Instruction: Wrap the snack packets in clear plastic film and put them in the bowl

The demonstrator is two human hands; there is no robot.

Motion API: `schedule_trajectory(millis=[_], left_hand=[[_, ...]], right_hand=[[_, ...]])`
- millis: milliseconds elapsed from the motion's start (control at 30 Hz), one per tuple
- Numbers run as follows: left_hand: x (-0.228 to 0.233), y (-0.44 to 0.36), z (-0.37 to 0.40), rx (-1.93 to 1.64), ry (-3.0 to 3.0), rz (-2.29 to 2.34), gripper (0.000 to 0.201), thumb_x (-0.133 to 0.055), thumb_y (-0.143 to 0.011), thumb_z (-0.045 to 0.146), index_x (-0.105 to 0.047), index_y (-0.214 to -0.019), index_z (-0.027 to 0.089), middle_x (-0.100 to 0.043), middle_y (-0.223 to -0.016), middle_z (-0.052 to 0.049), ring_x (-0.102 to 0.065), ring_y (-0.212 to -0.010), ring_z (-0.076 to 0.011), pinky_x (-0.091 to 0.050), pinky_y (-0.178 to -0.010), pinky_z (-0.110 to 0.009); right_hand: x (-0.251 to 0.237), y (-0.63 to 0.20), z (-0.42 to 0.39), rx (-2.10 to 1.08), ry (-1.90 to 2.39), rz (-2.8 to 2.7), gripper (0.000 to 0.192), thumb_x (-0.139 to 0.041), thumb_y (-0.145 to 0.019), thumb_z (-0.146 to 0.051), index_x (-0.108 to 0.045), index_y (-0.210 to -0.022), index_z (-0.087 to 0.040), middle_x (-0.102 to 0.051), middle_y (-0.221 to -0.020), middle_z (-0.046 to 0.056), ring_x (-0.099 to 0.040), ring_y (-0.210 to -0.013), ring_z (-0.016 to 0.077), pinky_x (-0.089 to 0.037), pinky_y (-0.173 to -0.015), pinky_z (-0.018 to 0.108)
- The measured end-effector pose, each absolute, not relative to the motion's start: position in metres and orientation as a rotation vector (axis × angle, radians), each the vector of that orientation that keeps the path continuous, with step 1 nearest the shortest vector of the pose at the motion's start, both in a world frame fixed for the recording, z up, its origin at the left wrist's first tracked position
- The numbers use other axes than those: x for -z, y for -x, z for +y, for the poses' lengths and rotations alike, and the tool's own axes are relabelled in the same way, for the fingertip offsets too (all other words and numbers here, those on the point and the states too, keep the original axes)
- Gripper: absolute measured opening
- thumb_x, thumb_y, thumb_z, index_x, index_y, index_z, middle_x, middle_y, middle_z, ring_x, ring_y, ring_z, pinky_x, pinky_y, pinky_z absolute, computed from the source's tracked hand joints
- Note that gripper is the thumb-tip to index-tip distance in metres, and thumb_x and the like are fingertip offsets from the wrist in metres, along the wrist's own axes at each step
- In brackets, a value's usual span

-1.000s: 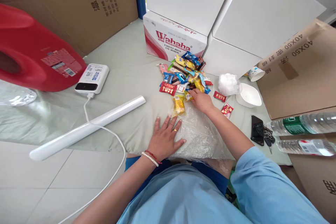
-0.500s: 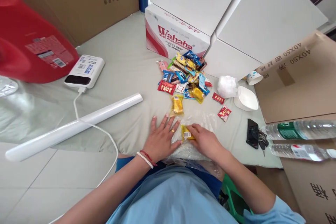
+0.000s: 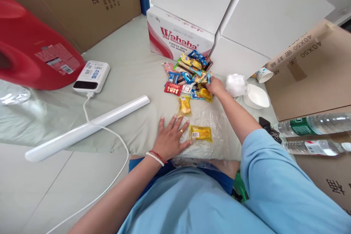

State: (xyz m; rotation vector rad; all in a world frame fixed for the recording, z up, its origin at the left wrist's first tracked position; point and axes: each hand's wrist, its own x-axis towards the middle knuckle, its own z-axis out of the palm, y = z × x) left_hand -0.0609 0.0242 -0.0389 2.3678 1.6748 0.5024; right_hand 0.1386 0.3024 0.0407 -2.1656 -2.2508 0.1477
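Note:
My left hand (image 3: 172, 137) lies flat with fingers spread on the left part of a clear plastic bag (image 3: 219, 120). Just right of its thumb, a yellow-wrapped snack (image 3: 201, 134) rests on the bag. Another yellow-wrapped snack (image 3: 184, 106) lies beyond its fingertips. My right hand (image 3: 216, 86) is stretched out to the right side of a heap of wrapped snacks (image 3: 187, 77). Its fingers are closed on a light blue snack packet (image 3: 209, 77), which they partly cover. A red snack packet (image 3: 173, 88) sits at the heap's near left edge.
A Wahaba carton (image 3: 179, 38) stands behind the heap. To the right are a crumpled white plastic bag (image 3: 236, 85), a white bowl (image 3: 256, 97), a phone (image 3: 264, 123) and water bottles (image 3: 315, 126). A white tube (image 3: 90, 128), a cabled white device (image 3: 92, 76) and a red jug (image 3: 41, 51) occupy the left.
My right hand has let go of the yellow-wrapped snack on the clear bag and moved forward to the heap. My left hand stays flat. The view has shifted slightly.

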Motion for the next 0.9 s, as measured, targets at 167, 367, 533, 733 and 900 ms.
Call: schedule_trajectory(millis=[167,367,533,733,900], left_hand=[[0.040,0.060,0.024,-0.502,-2.340,1.669,0.077,-0.058,-0.090,0.070,-0.050,-0.155,0.028,-0.043,-0.165,-0.015,-0.029,-0.157,-0.0382,0.002,-0.125,-0.072],[0.040,0.059,0.026,-0.486,-2.366,1.682,0.064,-0.049,-0.099,0.063,-0.051,-0.154,0.030,-0.043,-0.165,-0.014,-0.030,-0.157,-0.0369,0.002,-0.124,-0.073],[0.040,0.059,0.026,-0.449,-2.419,1.690,0.062,-0.050,-0.100,0.058,-0.050,-0.154,0.029,-0.041,-0.165,-0.016,-0.031,-0.156,-0.0388,-0.002,-0.123,-0.074],[0.041,0.059,0.026,-0.452,-2.421,1.689,0.061,-0.052,-0.100,0.056,-0.050,-0.154,0.030,-0.041,-0.166,-0.015,-0.033,-0.155,-0.0380,-0.005,-0.123,-0.075],[0.039,0.059,0.025,-0.452,-2.416,1.700,0.061,-0.051,-0.100,0.056,-0.050,-0.154,0.029,-0.041,-0.166,-0.015,-0.033,-0.155,-0.0378,-0.007,-0.123,-0.074]], right_hand=[[-0.060,-0.170,0.278,-0.112,2.020,-1.948,0.024,-0.050,-0.093,-0.025,-0.067,-0.106,-0.014,-0.073,-0.108,0.017,-0.065,-0.104,0.0289,-0.050,-0.089,0.038],[-0.067,-0.215,0.152,-1.307,1.536,-1.598,0.044,-0.072,-0.079,-0.044,-0.063,-0.115,-0.021,-0.074,-0.093,0.003,-0.068,-0.075,0.0184,-0.054,-0.063,0.028],[-0.042,-0.202,0.083,-1.724,1.422,-1.444,0.049,-0.082,-0.075,-0.048,-0.067,-0.113,-0.021,-0.076,-0.089,0.001,-0.072,-0.077,0.0185,-0.057,-0.068,0.029],[-0.052,-0.202,0.081,-1.288,1.318,-1.702,0.037,-0.068,-0.090,-0.050,-0.068,-0.117,-0.024,-0.075,-0.103,0.004,-0.072,-0.094,0.0219,-0.059,-0.083,0.037],[-0.045,-0.212,0.079,-0.533,1.065,-2.348,0.029,-0.048,-0.104,-0.030,-0.075,-0.113,-0.026,-0.074,-0.112,0.010,-0.066,-0.106,0.0249,-0.054,-0.097,0.046]])
